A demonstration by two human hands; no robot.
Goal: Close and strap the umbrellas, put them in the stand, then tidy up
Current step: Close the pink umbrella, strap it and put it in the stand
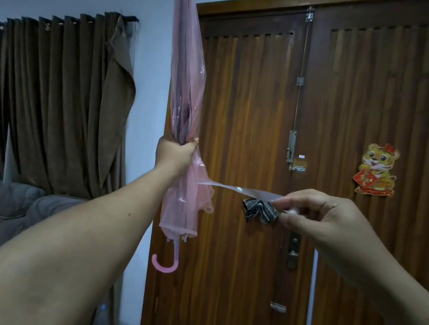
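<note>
Left hand [177, 152] clenched round the closed pink umbrella [186, 73], held upright, tip up, hook handle [165, 262] down, left of the wooden door [353, 128]. Right hand [319, 221] pinches the end of the clear strap [245, 191], pulled out taut to the right; white snap [238, 189] shows mid-strap, and something white sits at the fingertips, probably the other snap part, can't tell. Canopy below the left fist is loose and flared. Step in hand: strapping. To do it well, judged: keep the left grip firm, twist the umbrella so the folds lie one way, wind the strap snug round the loose skirt, keep it flat, then press the snaps together. Slack folds would likely bulge out. Striped cloth thing [259, 211] hangs on the door behind the strap, apart from it. Curtain [50, 94] far left. No stand in view.
</note>
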